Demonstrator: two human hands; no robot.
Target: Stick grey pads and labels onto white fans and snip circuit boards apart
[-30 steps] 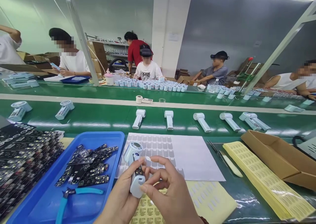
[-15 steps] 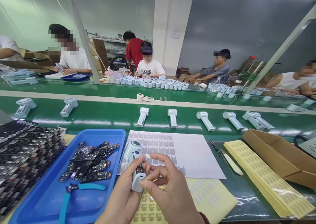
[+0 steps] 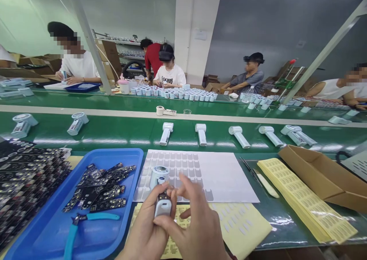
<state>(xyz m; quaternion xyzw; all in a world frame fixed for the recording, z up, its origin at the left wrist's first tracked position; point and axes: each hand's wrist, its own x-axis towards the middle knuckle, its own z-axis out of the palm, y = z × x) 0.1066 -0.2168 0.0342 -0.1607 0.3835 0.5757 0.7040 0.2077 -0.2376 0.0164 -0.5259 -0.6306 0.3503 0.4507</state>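
Note:
A pale-blue handheld fan (image 3: 163,208) with a round head and an exposed dark circuit board in its handle is gripped in my left hand (image 3: 149,222). Its handle end, with a small slot, faces me. My right hand (image 3: 197,218) is beside it, thumb against the handle's end and the other fingers apart, slightly blurred. Under the hands lie a white sheet of grey stickers (image 3: 223,176) and a yellow backing sheet (image 3: 249,222) with small pale labels.
At left, a blue tray (image 3: 114,239) holds circuit boards (image 3: 100,191) and teal-handled cutters (image 3: 73,233); stacked boards (image 3: 28,187) stand beside it. Tweezers (image 3: 250,170), yellow label strips (image 3: 304,199) and a cardboard box (image 3: 323,176) lie right. Several fans line the green belt (image 3: 137,134); people sit beyond.
My right hand's fingers have opened out, and its thumb has shifted lower on the handle's end. The fan has turned a little more upright, its end facing me. The view has shifted slightly.

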